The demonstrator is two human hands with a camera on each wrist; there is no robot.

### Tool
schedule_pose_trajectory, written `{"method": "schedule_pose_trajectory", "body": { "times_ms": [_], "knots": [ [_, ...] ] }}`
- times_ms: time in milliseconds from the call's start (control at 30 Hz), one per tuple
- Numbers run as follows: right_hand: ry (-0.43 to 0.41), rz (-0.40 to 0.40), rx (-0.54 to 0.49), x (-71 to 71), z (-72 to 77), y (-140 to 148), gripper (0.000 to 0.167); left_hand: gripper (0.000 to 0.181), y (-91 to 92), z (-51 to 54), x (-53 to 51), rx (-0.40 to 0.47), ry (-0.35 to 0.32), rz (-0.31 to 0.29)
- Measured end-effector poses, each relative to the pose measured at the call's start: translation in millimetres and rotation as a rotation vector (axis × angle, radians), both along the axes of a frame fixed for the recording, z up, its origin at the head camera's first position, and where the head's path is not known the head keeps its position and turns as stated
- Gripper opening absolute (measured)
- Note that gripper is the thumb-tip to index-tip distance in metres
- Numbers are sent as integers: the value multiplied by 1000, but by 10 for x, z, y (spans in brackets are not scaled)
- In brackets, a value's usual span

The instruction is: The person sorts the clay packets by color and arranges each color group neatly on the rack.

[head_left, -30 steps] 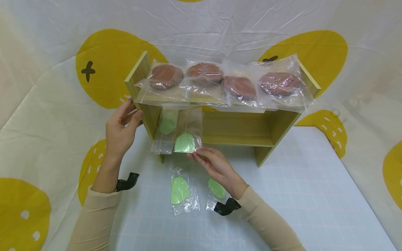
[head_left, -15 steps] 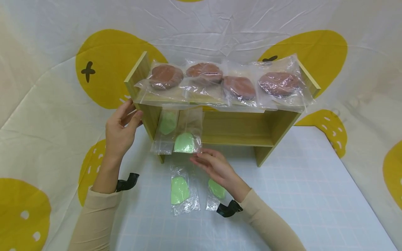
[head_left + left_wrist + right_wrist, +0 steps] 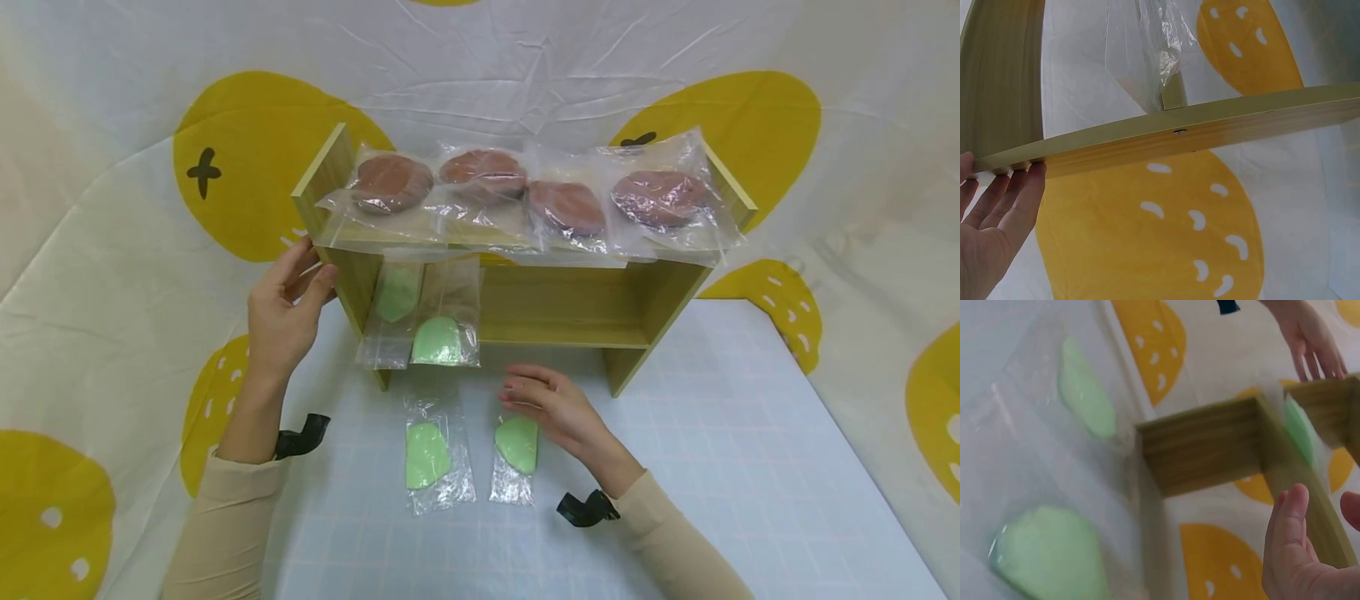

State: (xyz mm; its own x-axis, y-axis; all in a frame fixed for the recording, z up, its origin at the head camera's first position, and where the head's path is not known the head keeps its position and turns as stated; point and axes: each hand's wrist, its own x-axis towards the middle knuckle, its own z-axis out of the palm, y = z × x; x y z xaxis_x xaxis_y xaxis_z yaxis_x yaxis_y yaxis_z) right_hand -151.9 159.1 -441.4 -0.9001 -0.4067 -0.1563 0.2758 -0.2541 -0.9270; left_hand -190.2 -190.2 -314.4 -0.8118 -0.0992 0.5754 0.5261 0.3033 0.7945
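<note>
At the left side panel of a small wooden shelf [image 3: 562,304], my left hand [image 3: 283,321] rests its fingers [image 3: 1029,194] against the outer face, fairly straight. My right hand [image 3: 558,412] is off the shelf with loosely bent fingers and nothing in them. It hovers beside a clear bag with a green piece [image 3: 516,446] on the table. Another bagged green piece [image 3: 427,456] lies to its left. On the lower shelf board, two more bagged green pieces stand side by side: one at the far left [image 3: 397,293], the other next to it [image 3: 437,342], jutting over the front edge.
Several bagged reddish-brown rounds [image 3: 566,208] lie in a row on the top board, their bags overhanging the front. A white cloth with yellow shapes [image 3: 277,167] hangs behind. The shelf stands on a pale checked tabletop [image 3: 720,467].
My right hand has let go of the bagged green piece at the lower board's edge and drawn back toward the lower right. My left hand stays at the side panel.
</note>
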Motion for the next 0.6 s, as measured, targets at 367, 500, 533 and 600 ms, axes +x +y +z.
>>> {"method": "schedule_pose_trajectory", "body": {
  "times_ms": [367, 500, 533, 600],
  "knots": [
    [6, -88, 121, 112, -203, 353, 51, 46, -9, 1, 7, 0, 7, -4],
    [-19, -82, 172, 172, -312, 433, 55, 46, -8, 4, 7, 0, 12, -7],
    [-27, -82, 184, 190, -339, 451, 55, 46, -8, 5, 7, 1, 12, -8],
    [-48, -76, 207, 227, -395, 487, 56, 46, -6, 9, 7, 1, 11, -8]
  ]
}}
